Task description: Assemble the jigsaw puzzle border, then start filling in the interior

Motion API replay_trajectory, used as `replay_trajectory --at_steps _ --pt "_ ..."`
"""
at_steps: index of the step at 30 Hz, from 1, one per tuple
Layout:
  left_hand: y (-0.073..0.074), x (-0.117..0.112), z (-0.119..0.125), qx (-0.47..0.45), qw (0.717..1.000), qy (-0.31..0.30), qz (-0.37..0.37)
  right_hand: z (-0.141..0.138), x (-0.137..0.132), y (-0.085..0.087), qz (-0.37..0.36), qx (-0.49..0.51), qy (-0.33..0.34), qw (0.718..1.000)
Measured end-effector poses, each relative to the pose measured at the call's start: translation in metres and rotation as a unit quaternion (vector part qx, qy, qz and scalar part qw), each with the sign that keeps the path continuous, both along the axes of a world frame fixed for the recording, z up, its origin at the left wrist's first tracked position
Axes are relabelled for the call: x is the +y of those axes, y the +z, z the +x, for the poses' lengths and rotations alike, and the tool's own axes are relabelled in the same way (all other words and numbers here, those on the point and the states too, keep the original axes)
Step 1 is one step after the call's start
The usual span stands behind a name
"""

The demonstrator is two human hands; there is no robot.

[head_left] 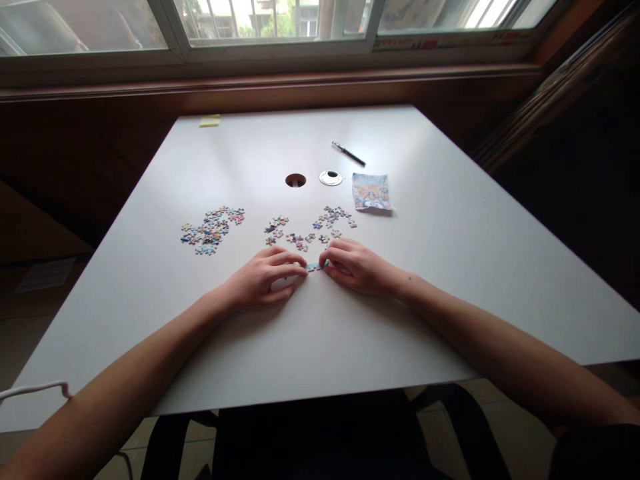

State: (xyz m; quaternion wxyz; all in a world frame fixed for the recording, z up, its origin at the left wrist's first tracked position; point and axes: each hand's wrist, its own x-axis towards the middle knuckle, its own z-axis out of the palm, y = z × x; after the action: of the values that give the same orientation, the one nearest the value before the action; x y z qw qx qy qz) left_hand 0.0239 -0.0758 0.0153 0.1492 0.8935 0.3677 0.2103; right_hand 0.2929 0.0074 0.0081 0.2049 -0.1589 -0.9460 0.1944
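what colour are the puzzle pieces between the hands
The puzzle pieces are mostly light blue; head view.

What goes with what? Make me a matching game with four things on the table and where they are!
1. Pen
2. Yellow pad
3. Light-blue puzzle pieces
4. Biggest puzzle pile

A. Near the far left corner of the table
B. Left of the other piles
C. Between the left hand and right hand
D. Beyond the picture sheet

Pairs: 1-D, 2-A, 3-C, 4-B

Bare tabletop right of the packet leaves passage, while loose puzzle pieces obstruct the middle and left.
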Motion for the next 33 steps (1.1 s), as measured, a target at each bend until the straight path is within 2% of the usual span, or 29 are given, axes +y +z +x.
replay_trajectory --at_steps 33 --pt "0.001 -0.0001 0.0008 0.008 1.0 0.0 -0.01 0.0004 0.0021 -0.0028 0.015 0.006 0.001 1.0"
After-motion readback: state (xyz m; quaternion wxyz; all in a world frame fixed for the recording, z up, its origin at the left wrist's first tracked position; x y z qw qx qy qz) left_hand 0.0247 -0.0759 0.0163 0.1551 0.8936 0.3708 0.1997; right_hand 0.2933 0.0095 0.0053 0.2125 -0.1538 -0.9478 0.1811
